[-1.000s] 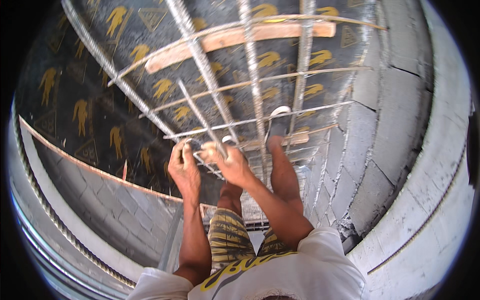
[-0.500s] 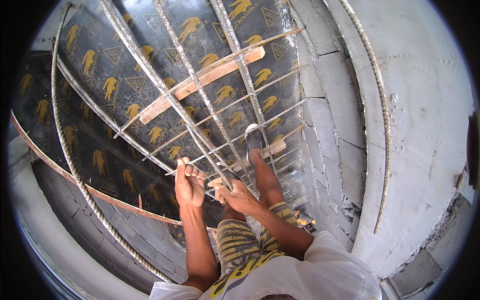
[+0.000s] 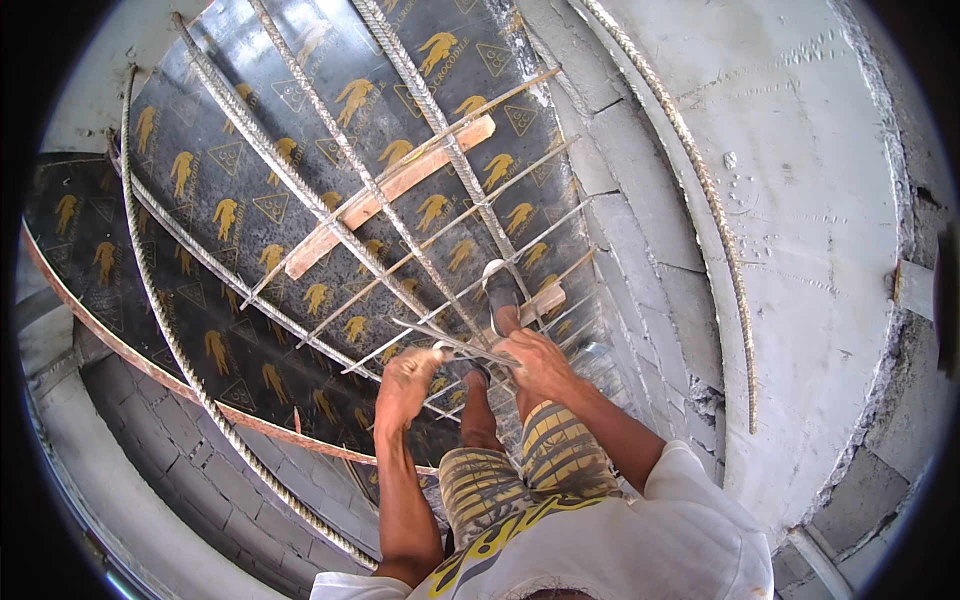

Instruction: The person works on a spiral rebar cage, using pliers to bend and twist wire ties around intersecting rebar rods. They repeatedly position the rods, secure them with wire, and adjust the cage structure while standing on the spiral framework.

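My left hand is closed, fingers curled in a pinch; something small and pale shows at its fingertips, too small to make out. To its right, my right hand is wrapped round the end of a slim grey metal rod, which points up and left past my left fingertips; whether it is a tool or a loose bar I cannot tell. Both hands are over a grid of ribbed steel rebar and thinner cross bars. Where the hands meet the grid, the crossings are partly hidden.
Beneath the grid lies dark formwork board with yellow prints. One wooden strip lies under the bars, and a shorter wood piece is by my foot. Long curved rebars rise at both sides. Grey block walls flank the board.
My right hand has moved right and slightly up, away from the left, and the slim rod now shows between them. My left hand is a little lower and further right. The whole view has shifted.
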`<state>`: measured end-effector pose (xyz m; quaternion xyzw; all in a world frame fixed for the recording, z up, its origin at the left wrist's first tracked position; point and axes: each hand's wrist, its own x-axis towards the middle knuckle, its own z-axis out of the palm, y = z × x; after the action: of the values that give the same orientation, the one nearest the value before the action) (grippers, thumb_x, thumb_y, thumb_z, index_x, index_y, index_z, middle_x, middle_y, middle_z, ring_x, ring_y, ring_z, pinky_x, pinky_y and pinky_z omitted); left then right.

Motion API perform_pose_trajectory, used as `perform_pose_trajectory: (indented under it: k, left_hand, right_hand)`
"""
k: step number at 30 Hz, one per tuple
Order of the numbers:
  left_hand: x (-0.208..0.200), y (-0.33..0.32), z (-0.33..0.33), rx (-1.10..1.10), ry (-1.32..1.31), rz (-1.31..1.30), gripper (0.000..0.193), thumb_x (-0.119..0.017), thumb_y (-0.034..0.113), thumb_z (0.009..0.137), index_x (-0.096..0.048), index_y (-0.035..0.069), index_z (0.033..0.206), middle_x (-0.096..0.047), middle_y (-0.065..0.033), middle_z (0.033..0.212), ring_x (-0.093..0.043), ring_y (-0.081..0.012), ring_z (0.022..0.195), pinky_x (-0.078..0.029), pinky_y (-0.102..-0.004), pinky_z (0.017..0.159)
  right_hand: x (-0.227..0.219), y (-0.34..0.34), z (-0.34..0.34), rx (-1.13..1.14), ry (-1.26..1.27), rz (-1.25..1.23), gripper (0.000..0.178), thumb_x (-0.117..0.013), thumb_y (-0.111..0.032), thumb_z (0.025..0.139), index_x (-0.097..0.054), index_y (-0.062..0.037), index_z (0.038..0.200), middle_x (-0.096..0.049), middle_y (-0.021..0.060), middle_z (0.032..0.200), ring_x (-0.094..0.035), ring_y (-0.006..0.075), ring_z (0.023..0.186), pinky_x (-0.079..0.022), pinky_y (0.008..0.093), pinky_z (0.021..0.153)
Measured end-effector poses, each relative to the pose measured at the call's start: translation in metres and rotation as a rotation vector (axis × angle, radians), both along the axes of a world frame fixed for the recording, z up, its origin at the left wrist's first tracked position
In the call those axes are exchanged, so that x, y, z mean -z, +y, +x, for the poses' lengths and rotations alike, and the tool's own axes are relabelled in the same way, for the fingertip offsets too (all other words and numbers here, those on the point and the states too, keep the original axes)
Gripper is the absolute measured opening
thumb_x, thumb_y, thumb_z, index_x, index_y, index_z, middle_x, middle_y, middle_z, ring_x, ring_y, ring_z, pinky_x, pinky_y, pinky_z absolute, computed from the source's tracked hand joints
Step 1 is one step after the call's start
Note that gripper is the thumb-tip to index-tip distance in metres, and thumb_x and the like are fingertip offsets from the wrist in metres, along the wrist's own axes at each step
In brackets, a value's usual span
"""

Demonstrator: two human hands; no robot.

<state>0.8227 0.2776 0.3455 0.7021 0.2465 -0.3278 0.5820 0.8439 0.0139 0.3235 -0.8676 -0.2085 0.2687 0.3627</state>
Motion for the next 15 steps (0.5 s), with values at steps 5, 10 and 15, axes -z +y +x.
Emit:
perform_pose_trajectory:
  k: [5,10,15]
  left_hand:
    - [-0.041,-0.044,0.003,-0.338,-0.124,-0.315,0.041,-0.057,0.039,0.104,-0.069,0.003,0.087,-0.056,-0.0037,0.082,-0.054,-0.0174,0.083,-0.043,-0.0332,0.077]
    - [-0.043,-0.077,0.021,-1.013,-0.013,-1.099,0.050,-0.043,0.044,0.109,-0.038,0.016,0.068,-0.051,-0.0044,0.078,-0.049,-0.0169,0.080,-0.041,-0.0327,0.078]
    - [-0.016,-0.061,0.048,-0.223,-0.091,-0.513,0.051,-0.048,0.044,0.106,-0.045,0.013,0.066,-0.058,-0.0056,0.078,-0.051,-0.0171,0.072,-0.045,-0.0352,0.076]
  right_hand:
    - [-0.022,-0.006,-0.032,0.344,0.775,0.300,0.016,-0.060,-0.016,0.099,-0.069,-0.0055,0.107,-0.069,0.0063,0.089,-0.065,0.0176,0.082,-0.053,0.0344,0.077]
    - [-0.041,0.018,-0.054,0.543,0.957,0.421,0.034,-0.061,-0.032,0.102,-0.067,0.0014,0.108,-0.067,0.0059,0.084,-0.065,0.0143,0.080,-0.054,0.0316,0.074]
    - [-0.046,-0.018,-0.034,0.643,1.119,0.488,0.028,-0.062,-0.029,0.101,-0.067,-0.0015,0.098,-0.062,0.0034,0.072,-0.060,0.0141,0.062,-0.054,0.0323,0.064]
